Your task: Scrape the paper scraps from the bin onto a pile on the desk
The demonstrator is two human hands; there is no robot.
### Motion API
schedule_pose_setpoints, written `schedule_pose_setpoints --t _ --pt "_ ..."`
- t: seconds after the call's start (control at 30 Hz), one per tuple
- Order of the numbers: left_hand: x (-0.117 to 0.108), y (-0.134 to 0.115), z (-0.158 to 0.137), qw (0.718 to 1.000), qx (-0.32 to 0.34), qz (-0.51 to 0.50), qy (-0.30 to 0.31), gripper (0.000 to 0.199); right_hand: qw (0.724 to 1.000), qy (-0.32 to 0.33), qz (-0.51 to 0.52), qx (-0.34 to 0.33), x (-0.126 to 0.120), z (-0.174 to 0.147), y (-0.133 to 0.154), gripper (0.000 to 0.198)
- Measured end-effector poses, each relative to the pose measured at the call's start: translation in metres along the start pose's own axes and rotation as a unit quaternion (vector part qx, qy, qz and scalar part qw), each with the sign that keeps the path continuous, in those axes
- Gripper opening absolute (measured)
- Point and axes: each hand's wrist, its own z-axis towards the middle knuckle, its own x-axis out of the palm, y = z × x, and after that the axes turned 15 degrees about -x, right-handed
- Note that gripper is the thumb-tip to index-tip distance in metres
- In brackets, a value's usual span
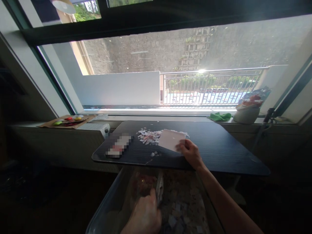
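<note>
My right hand (191, 152) pinches the edge of a flat pale card (170, 140) and holds it tilted over the dark table. Behind and beside the card lies a heap of small torn paper scraps (149, 136), with a few stray bits (154, 154) nearer me. My left hand (146, 211) is low inside a clear plastic bin (103, 208) below the table edge, its fingers curled. A narrow pale-edged piece (159, 188) stands against its fingers; whether they grip it is dim. More scraps (176, 219) and a reddish bundle (145, 182) lie in the bin.
A blurred-out flat item (119, 146) lies on the table's left end (99, 156). Along the sill are cardboard with colourful pieces (69, 121), a green cloth (220, 116) and a pale pot (246, 113). A radiator (94, 127) stands left, before a large window.
</note>
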Motion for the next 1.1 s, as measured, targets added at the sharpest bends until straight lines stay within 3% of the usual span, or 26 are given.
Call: schedule_pose_setpoints --t 0.17,0.3,0.43,0.6,0.83,1.1 --pt "0.0 0.001 0.002 1.0 0.002 -0.03 0.007 0.05 0.998 0.034 -0.053 -0.011 0.007 -0.011 0.0 0.023" --pt "-0.001 0.0 0.0 0.999 -0.009 -0.03 0.015 0.054 0.997 0.079 -0.018 -0.006 0.021 -0.022 0.011 0.023" --pt "-0.001 -0.001 -0.001 1.0 -0.017 -0.023 0.011 0.055 0.999 0.042 0.009 0.015 0.009 -0.023 0.019 0.026" --pt "0.001 -0.001 -0.002 0.999 -0.013 -0.046 0.003 0.052 0.994 0.003 -0.107 0.01 -0.009 -0.03 0.017 0.028" --pt "-0.001 -0.002 -0.001 0.998 -0.016 -0.055 0.004 0.051 0.997 0.063 -0.043 0.013 0.021 -0.056 0.024 0.027" --pt "-0.005 -0.003 -0.005 0.998 -0.022 -0.059 0.019 0.05 0.996 0.046 -0.069 0.012 0.021 -0.048 0.024 0.024"
